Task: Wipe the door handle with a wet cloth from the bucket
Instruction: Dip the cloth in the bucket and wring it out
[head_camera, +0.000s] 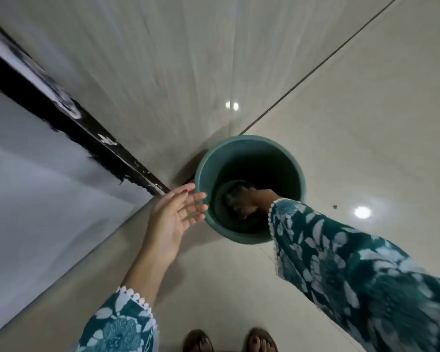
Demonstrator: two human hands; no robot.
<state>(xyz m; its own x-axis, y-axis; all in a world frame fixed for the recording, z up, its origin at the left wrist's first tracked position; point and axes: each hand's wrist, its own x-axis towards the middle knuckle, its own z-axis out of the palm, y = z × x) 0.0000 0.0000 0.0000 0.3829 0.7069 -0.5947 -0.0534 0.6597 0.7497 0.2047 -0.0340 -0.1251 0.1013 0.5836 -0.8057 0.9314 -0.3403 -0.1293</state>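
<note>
Glossy tiled floor (pixel 366 110) under green bucket (pixel 206 161), seemingly wet.

A home interior: glossy beige floor tiles (pixel 366 110), tiled wall (pixel 150 59), dark door frame (pixel 69 123).

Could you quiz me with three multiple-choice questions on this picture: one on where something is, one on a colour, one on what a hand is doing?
1. Where is the right hand?
A. Down inside the bucket
B. Flat on the floor
C. On the door frame

2. What colour is the bucket?
A. Red
B. Teal green
C. Yellow

3. How is the left hand?
A. Clenched in a fist
B. Holding a cloth
C. Open, fingers spread, by the bucket's rim

Answers: 1 A, the arm reaches over the rim and the hand sits deep inside on something dark. 2 B, its rim and wall are teal green. 3 C, the palm is open and holds nothing.
</note>
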